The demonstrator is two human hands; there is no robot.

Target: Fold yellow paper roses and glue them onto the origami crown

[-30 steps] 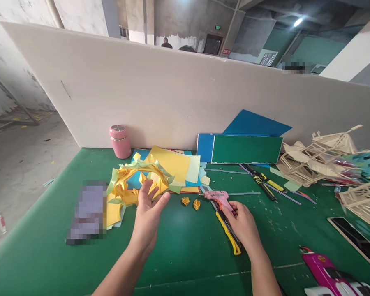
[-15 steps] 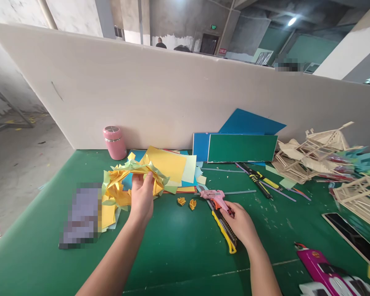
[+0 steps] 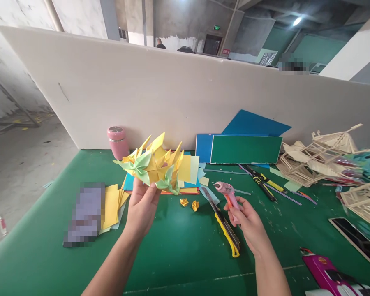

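Head view: the left hand [image 3: 143,207] pinches the lower edge of a yellow-and-green folded-paper piece [image 3: 154,166], thumb in front, holding it up over the left-middle of the table. The right hand [image 3: 246,216] is closed around the handle of a pink glue gun [image 3: 230,193], its nozzle pointing left towards the paper piece but well apart from it. Between the hands lie two small orange paper folds [image 3: 184,202] and a yellow-handled cutter [image 3: 225,234], blade exposed, just left of the glue gun. Behind the paper piece, partly hidden by it, are coloured sheets [image 3: 189,166]; a pink flask [image 3: 119,148] stands near them. To the left, yellow papers [image 3: 111,205] lie beside a blurred-out dark slab [image 3: 84,216]. Rightward are a black-and-yellow tool [image 3: 260,183], blue and green panels [image 3: 246,149] leaning at the back, wooden stick models [image 3: 306,164], a flat black-faced device [image 3: 356,242] and a magenta object [image 3: 322,269], cut off by the frame.

The green tabletop [image 3: 179,263] is scuffed, with scraps towards the right. A tall pale board [image 3: 160,94] closes off its far edge; beyond it show bare walls, a lit lamp [image 3: 297,20] and the top of a person's head.
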